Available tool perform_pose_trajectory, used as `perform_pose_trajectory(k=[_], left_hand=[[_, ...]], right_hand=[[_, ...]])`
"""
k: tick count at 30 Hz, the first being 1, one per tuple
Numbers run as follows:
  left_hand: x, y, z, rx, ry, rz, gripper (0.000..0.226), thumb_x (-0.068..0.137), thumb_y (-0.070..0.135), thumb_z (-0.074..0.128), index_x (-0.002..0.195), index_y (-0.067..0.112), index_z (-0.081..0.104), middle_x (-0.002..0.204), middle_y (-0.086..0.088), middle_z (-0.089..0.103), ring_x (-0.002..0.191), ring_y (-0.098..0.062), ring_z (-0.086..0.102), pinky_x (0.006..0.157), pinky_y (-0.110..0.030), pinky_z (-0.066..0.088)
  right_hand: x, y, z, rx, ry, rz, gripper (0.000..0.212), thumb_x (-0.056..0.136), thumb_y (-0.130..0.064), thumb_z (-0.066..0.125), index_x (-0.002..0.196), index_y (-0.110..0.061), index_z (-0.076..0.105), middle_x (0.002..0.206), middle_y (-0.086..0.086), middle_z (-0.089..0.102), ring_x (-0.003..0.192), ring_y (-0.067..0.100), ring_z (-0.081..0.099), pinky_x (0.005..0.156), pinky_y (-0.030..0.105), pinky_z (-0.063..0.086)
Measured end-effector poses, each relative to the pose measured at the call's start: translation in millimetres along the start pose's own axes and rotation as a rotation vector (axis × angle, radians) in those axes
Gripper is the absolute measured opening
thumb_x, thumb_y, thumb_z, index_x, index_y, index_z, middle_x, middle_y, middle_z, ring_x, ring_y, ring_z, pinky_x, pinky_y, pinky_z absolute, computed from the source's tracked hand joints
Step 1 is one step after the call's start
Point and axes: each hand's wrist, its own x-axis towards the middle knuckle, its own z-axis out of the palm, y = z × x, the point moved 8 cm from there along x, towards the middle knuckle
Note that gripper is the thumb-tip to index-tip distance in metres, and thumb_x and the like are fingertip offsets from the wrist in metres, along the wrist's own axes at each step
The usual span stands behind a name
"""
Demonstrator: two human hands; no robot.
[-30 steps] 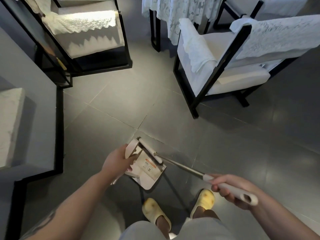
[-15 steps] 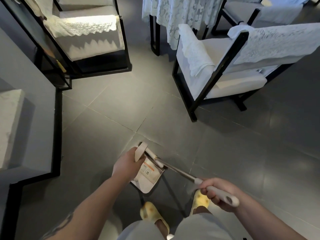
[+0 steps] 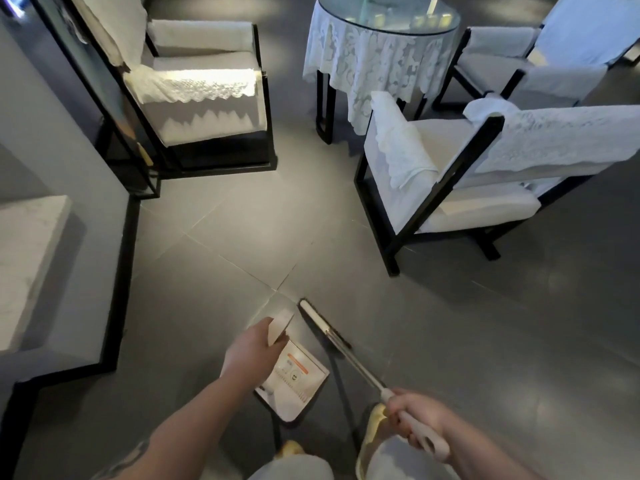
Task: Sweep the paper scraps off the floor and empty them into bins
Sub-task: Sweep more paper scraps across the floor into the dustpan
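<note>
My left hand grips the loop handle of a white dustpan, which hangs above the grey tiled floor in front of my feet. An orange-and-white label shows on the pan's inside. My right hand grips the white handle of a broom. Its thin metal shaft runs up and left to a narrow white head, close to the dustpan's right side. No paper scraps or bins are visible.
A black-framed white armchair stands ahead on the right and another at the back left. A glass-topped round table with a lace cloth stands between them. A grey stepped wall with black skirting lines the left.
The camera has tilted up, bringing the round table into view. Both hands and tools have shifted right and toward me. The broom head has moved off the dustpan to its right.
</note>
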Motion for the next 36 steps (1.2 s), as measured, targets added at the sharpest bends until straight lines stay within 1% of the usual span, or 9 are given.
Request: perform_pose_trajectory(k=[2, 5, 7, 10, 15, 18, 21, 28, 36], left_hand=[[3, 0, -4, -0.017, 0.018, -0.018, 0.021, 0.097, 0.043, 0.055, 0.11, 0.027, 0.058, 0.087, 0.01, 0.066, 0.077, -0.01, 0.062, 0.061, -0.027, 0.045], [6, -3, -6, -0.115, 0.048, -0.052, 0.011, 0.096, 0.04, 0.059, 0.101, 0.03, 0.059, 0.08, 0.008, 0.067, 0.072, -0.012, 0.064, 0.064, -0.033, 0.053], [8, -6, -8, -0.188, 0.071, -0.087, 0.006, 0.094, 0.036, 0.062, 0.093, 0.03, 0.061, 0.076, 0.007, 0.067, 0.071, -0.015, 0.064, 0.067, -0.037, 0.055], [14, -14, -19, -0.317, 0.195, -0.189, 0.008, 0.092, 0.03, 0.066, 0.094, 0.022, 0.064, 0.073, -0.001, 0.068, 0.068, -0.023, 0.066, 0.065, -0.038, 0.055], [42, 13, -49, -0.466, 0.307, -0.227, 0.01, 0.09, 0.017, 0.071, 0.083, 0.017, 0.063, 0.061, -0.004, 0.065, 0.051, -0.021, 0.061, 0.056, -0.036, 0.053], [69, 47, -64, -0.491, 0.275, -0.207, 0.015, 0.086, 0.013, 0.074, 0.076, 0.018, 0.063, 0.052, 0.001, 0.061, 0.043, -0.013, 0.057, 0.043, -0.031, 0.049], [98, 79, -81, -0.5, 0.262, -0.203, 0.019, 0.084, 0.013, 0.076, 0.071, 0.014, 0.062, 0.049, 0.002, 0.059, 0.035, -0.009, 0.052, 0.034, -0.02, 0.04], [155, 142, -109, -0.63, 0.307, -0.178, 0.019, 0.09, 0.019, 0.071, 0.078, 0.005, 0.064, 0.061, -0.013, 0.059, 0.045, -0.018, 0.053, 0.035, -0.018, 0.04], [217, 159, -123, -0.606, 0.314, -0.138, 0.041, 0.096, 0.04, 0.06, 0.077, 0.004, 0.065, 0.058, -0.01, 0.061, 0.042, -0.014, 0.055, 0.041, -0.026, 0.047]], right_hand=[[3, -1, 0, -0.03, -0.075, 0.05, 0.024, 0.084, 0.004, 0.051, 0.1, -0.012, 0.045, 0.047, 0.007, 0.042, 0.026, 0.01, 0.039, 0.026, 0.012, 0.029], [-7, -18, -8, -0.002, -0.244, 0.134, 0.054, 0.058, 0.0, 0.072, 0.106, -0.002, 0.048, 0.054, 0.01, 0.047, 0.03, 0.014, 0.049, 0.026, 0.02, 0.039], [-16, -40, -19, 0.035, -0.299, 0.092, 0.068, 0.065, 0.008, 0.068, 0.127, 0.005, 0.042, 0.058, 0.014, 0.047, 0.03, 0.015, 0.049, 0.026, 0.022, 0.041], [-30, -74, -38, 0.051, -0.254, -0.013, 0.047, 0.077, 0.007, 0.06, 0.121, -0.008, 0.05, 0.061, 0.014, 0.049, 0.03, 0.014, 0.044, 0.027, 0.017, 0.036], [-6, -129, -65, 0.03, -0.1, -0.11, 0.05, 0.084, 0.008, 0.057, 0.128, -0.016, 0.049, 0.059, 0.013, 0.049, 0.03, 0.014, 0.041, 0.029, 0.014, 0.031], [8, -183, -73, 0.037, -0.098, -0.139, 0.033, 0.074, 0.002, 0.062, 0.103, -0.01, 0.052, 0.057, 0.007, 0.047, 0.031, 0.01, 0.038, 0.027, 0.012, 0.029], [28, -225, -93, 0.002, -0.08, -0.133, 0.014, 0.087, 0.005, 0.05, 0.089, -0.01, 0.05, 0.059, 0.007, 0.046, 0.031, 0.009, 0.039, 0.027, 0.013, 0.03], [47, -285, -149, -0.023, -0.006, -0.078, 0.01, 0.087, 0.001, 0.055, 0.093, -0.007, 0.058, 0.056, 0.008, 0.047, 0.032, 0.012, 0.042, 0.029, 0.014, 0.03], [56, -306, -157, 0.172, 0.046, -0.018, 0.007, 0.09, -0.003, 0.056, 0.091, -0.01, 0.058, 0.055, 0.005, 0.049, 0.031, 0.007, 0.041, 0.028, 0.012, 0.028]])
